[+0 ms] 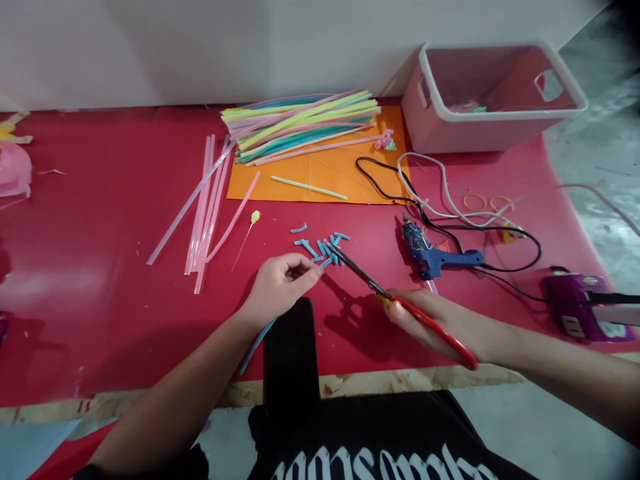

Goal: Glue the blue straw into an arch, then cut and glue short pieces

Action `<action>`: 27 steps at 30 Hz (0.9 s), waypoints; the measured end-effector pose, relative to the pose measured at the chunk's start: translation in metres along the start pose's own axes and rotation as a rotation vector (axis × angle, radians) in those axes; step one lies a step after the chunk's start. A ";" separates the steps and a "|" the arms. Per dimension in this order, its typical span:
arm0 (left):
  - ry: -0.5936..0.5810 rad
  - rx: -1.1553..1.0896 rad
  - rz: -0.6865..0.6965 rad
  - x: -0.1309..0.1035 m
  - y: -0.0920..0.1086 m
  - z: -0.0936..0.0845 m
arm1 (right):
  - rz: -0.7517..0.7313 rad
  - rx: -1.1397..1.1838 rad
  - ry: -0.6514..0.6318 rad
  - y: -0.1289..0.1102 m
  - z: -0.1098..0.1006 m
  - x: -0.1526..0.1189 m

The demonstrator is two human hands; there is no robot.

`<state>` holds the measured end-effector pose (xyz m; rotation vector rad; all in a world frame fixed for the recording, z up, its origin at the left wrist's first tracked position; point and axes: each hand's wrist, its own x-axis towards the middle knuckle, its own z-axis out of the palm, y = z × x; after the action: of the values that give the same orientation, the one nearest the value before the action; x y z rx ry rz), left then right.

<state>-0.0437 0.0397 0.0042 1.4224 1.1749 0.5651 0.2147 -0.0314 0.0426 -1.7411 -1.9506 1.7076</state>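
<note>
My left hand (285,283) pinches a blue pipe cleaner (257,347), whose long end trails out below the wrist and whose short tip pokes past the fingertips. In my right hand (430,320) are red-handled scissors (360,270), their blades pointing up and left to the pipe cleaner's tip. Whether the blades touch it I cannot tell. Several short cut blue pieces (307,248) lie scattered on the red table (125,313) around the blade tips. A black phone-like slab (291,360) sits under my left wrist at the table's edge.
A pile of coloured pipe cleaners (305,127) rests on an orange sheet (320,177). Pink strips (207,207) and a yellow-tipped stick (255,217) lie left. To the right are a blue glue gun (430,250), tangled cords (445,180), a purple box (575,300) and a pink bin (450,130).
</note>
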 end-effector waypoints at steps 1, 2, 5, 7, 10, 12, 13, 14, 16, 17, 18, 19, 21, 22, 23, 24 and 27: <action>0.001 -0.004 -0.001 0.000 0.000 0.000 | -0.002 -0.009 -0.010 -0.002 -0.001 -0.001; 0.001 -0.008 -0.002 0.000 0.001 0.000 | -0.005 -0.022 -0.019 -0.003 -0.002 -0.002; -0.003 -0.009 0.000 -0.001 0.000 0.001 | 0.005 -0.045 -0.052 -0.009 0.000 -0.002; -0.011 -0.005 0.008 -0.001 -0.001 0.001 | 0.032 -0.028 -0.070 -0.011 0.002 -0.001; -0.021 0.001 0.019 -0.001 -0.003 0.000 | 0.073 0.000 -0.076 -0.011 0.006 0.002; -0.022 0.004 0.024 -0.002 -0.003 0.001 | 0.086 -0.001 -0.060 -0.009 0.007 0.004; -0.021 0.005 0.027 -0.002 -0.003 0.001 | 0.089 -0.002 -0.051 -0.007 0.007 0.004; -0.021 0.005 0.029 -0.002 -0.002 0.001 | 0.090 -0.003 -0.040 -0.005 0.007 0.004; -0.019 0.005 0.032 -0.002 -0.001 0.001 | 0.094 -0.002 -0.008 0.000 0.006 0.003; -0.017 0.004 0.034 -0.001 -0.001 0.001 | 0.098 0.001 0.012 0.002 0.006 0.002; -0.015 0.004 0.035 -0.001 0.000 0.001 | 0.101 0.006 0.031 0.004 0.006 0.002; -0.014 0.004 0.036 -0.001 0.000 0.001 | 0.104 0.011 0.049 0.006 0.005 0.001; -0.008 0.004 0.037 -0.001 0.001 0.001 | 0.094 0.017 0.072 0.007 0.005 -0.001; -0.006 0.004 0.038 -0.001 0.001 0.001 | 0.084 0.016 0.073 0.006 0.005 -0.002; -0.004 0.004 0.039 -0.002 0.001 0.001 | 0.078 0.012 0.068 0.004 0.004 -0.002; -0.003 0.005 0.039 -0.002 0.001 0.002 | 0.076 0.007 0.057 0.002 0.004 -0.003; -0.005 0.011 0.038 -0.002 0.000 0.002 | 0.084 -0.003 0.018 -0.006 0.004 -0.006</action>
<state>-0.0427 0.0371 0.0047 1.4576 1.1508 0.5817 0.2106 -0.0366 0.0489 -1.8578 -1.9001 1.7087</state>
